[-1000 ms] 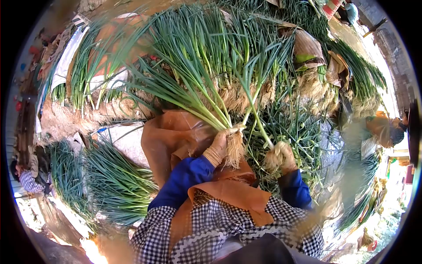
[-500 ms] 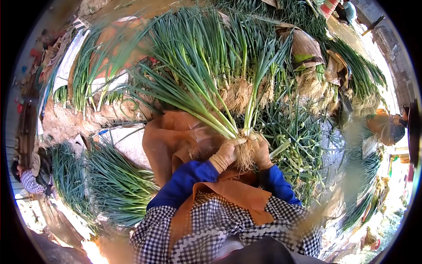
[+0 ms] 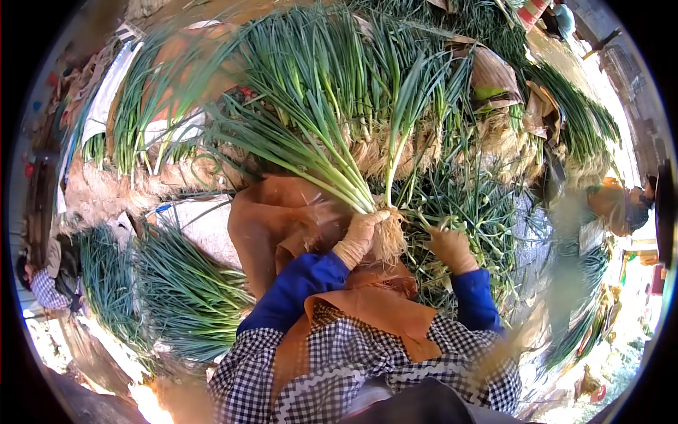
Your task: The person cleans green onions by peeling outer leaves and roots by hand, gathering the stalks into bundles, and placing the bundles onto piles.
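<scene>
My left hand [image 3: 359,237] is closed around the lower stems of a bunch of green onions [image 3: 339,166], just above their pale, stringy roots [image 3: 388,239]. The leaves fan up and away to the left, while one stalk [image 3: 395,159] leans to the right. Apart from the bunch, to its right, my right hand [image 3: 450,249] has its fingers curled closed over a heap of loose green leaves [image 3: 473,226]. A thin pale-green piece shows at its fingertips, but I cannot make out what it grips. Brown sheeting [image 3: 282,219] covers my lap.
Upright green onions [image 3: 318,71] with roots toward me form a row ahead. Another pile [image 3: 187,290] lies at the left beside a white sheet [image 3: 205,230]. Other people appear at the left edge [image 3: 49,286] and right edge [image 3: 621,205].
My right hand has come away from the roots and moved to the right over the loose leaves. My left hand has shifted slightly left and keeps hold of the green onions.
</scene>
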Motion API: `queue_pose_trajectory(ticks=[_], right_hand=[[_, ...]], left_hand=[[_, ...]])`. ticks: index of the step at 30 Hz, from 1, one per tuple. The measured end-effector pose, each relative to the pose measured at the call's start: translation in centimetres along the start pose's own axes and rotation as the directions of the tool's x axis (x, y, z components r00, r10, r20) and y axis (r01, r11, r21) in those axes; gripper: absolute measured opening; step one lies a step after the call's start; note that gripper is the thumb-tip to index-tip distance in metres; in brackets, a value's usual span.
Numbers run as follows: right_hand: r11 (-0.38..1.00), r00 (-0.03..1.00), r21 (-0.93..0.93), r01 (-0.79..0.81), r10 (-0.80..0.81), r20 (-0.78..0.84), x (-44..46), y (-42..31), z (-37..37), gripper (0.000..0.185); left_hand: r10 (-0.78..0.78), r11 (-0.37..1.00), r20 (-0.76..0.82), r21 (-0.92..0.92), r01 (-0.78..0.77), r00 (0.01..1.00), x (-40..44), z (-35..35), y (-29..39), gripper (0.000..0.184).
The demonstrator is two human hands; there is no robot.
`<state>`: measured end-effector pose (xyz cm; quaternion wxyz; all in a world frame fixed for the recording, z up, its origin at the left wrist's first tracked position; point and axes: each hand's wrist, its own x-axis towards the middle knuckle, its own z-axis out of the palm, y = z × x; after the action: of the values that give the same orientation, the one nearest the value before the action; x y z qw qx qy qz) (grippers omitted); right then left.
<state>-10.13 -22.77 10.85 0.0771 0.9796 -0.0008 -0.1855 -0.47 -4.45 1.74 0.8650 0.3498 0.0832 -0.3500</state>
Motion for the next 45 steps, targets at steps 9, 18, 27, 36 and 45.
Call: queue_pose_trajectory(ticks=[9, 18, 27, 36, 45], right_hand=[[0.568, 0.921, 0.736, 0.368, -0.115, -0.372, 8.2, -4.5, -2.6, 0.024], [0.997, 0.975, 0.029, -0.072, 0.064, 0.213, 7.4, 5.5, -1.3, 0.028], [0.317, 0.895, 0.945, -0.076, 0.44, -0.075, 29.3, 14.9, 4.8, 0.034], [0.055, 0.993, 0.997, -0.054, 0.105, 0.048, 13.4, 3.9, 0.4, 0.036], [0.479, 0.959, 0.877, -0.025, 0.259, -0.114, 14.9, -0.7, -2.1, 0.037]], left_hand=[[-0.067, 0.995, 0.025, -0.076, 0.069, 0.997, -0.7, -0.2, 0.3, 0.044], [-0.093, 0.727, 0.719, -0.424, 0.54, 0.689, -2.1, 3.0, 6.9, 0.051], [0.129, 0.913, 0.66, -0.37, 0.17, 0.74, -1.3, 2.2, 11.5, 0.064], [-0.137, 0.967, 0.149, -0.195, 0.165, 0.979, -0.2, 1.7, 3.1, 0.032], [-0.055, 0.998, -0.019, 0.037, 0.056, 0.998, 0.5, 0.2, -2.2, 0.027]])
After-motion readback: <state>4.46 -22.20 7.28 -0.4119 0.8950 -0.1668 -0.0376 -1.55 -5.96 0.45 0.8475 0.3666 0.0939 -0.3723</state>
